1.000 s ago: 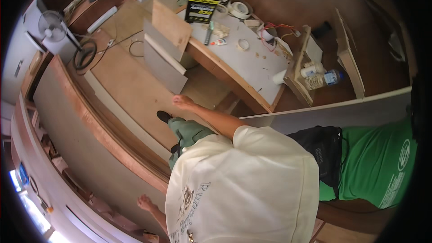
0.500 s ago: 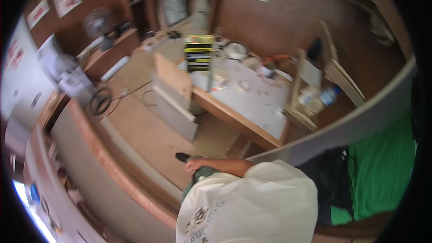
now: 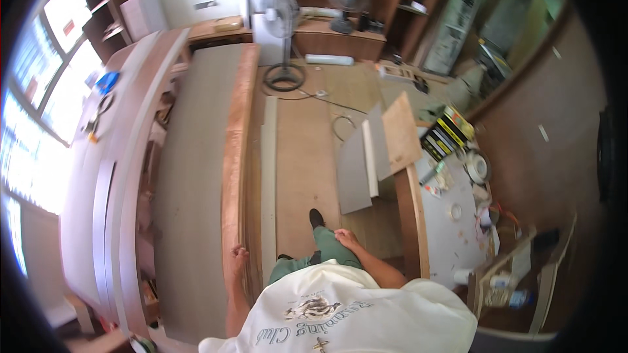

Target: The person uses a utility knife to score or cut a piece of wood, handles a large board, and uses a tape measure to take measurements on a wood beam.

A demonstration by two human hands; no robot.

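My left hand [image 3: 239, 256] hangs over the copper-brown edge of a stack of long boards [image 3: 241, 124], its fingers loosely bent and apart. Whether it touches that edge I cannot tell; nothing shows in it. My right hand [image 3: 347, 240] is by my right thigh, over the green trousers [image 3: 335, 248], with its fingers loosely spread and empty. To the right of this hand stands a work table [image 3: 451, 242] with a grey-white top and wooden edge. Grey panels and a light plywood piece [image 3: 399, 134] lean at its far left end.
A narrow floor strip [image 3: 304, 150] runs ahead between boards and table. A standing fan [image 3: 281, 19] and cable are at its far end. On the table are a black-and-yellow box [image 3: 448, 134] and tape rolls [image 3: 477, 167]. A long pale panel [image 3: 85, 202] lies left, by windows.
My view has swung left, bringing the windows and long boards into full sight. My left hand has come into view by the boards; my right hand stays near my thigh.
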